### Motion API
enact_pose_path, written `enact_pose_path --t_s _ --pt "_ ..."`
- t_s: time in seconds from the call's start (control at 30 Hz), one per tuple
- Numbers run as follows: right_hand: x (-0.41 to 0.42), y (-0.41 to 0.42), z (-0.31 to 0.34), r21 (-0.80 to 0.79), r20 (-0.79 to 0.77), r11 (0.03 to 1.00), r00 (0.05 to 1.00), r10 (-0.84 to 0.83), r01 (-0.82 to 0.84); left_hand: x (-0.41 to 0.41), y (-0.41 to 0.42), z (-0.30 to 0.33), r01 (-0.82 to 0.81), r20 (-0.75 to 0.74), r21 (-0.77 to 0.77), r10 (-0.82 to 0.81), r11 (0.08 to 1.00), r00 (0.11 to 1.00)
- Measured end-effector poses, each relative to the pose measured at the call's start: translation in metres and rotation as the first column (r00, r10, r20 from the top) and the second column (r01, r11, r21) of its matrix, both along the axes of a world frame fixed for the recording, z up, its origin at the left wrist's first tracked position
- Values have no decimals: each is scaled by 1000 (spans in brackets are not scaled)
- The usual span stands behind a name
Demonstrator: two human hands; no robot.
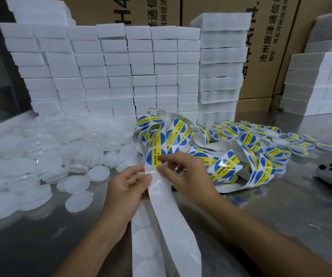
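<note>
Above the worktop (281, 212), the left hand (125, 189) grips the sticker strip (167, 218) while the right hand (187, 174) pinches its next soldering-paste sticker (154, 159), seemingly to peel it; many labelled lids (261, 136) look done, while many bare lids (41, 162) remain.

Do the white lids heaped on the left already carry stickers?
No: the left-hand lids are plain white, while the labelled lids lie heaped on the right.
</note>
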State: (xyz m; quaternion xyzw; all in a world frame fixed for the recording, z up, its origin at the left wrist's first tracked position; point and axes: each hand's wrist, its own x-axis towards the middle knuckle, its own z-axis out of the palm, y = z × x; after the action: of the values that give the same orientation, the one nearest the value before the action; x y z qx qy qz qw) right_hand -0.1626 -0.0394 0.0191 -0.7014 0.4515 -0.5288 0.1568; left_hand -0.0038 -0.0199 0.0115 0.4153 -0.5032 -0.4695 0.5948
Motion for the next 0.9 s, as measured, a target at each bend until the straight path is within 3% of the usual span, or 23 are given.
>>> enact_pose_path --t_s 0.1,0.2,0.4,0.6,0.7,0.77,0.83,0.9 --pt "-3 -2 -1 -150 -69 988 996 -54 43 -1 0 -2 -6 12 1 6 1000 1000" --pt "-4 -3 -2 -192 -40 980 998 -57 48 -1 0 -2 4 45 3 -4 1000 999" --pt "-1 -7 1 146 360 989 932 -44 -10 2 0 -5 -98 354 -175 155 980 922" --pt "-14 -13 9 323 569 946 792 -222 34 3 -1 -9 -146 451 -291 270 946 851" --pt "-22 -13 15 297 729 952 661 -178 -71 6 -5 -11 -222 459 -295 341 929 821" --pt "-23 -11 19 257 765 953 636 -98 -162 8 -7 -13 -285 494 -329 421 900 761" --pt "-18 -6 21 211 770 943 639 3 -258 10 -8 -15 -331 585 -366 491 870 646" --pt "-10 -2 21 173 786 915 611 95 -365 12 -8 -17 -350 692 -297 453 888 562"
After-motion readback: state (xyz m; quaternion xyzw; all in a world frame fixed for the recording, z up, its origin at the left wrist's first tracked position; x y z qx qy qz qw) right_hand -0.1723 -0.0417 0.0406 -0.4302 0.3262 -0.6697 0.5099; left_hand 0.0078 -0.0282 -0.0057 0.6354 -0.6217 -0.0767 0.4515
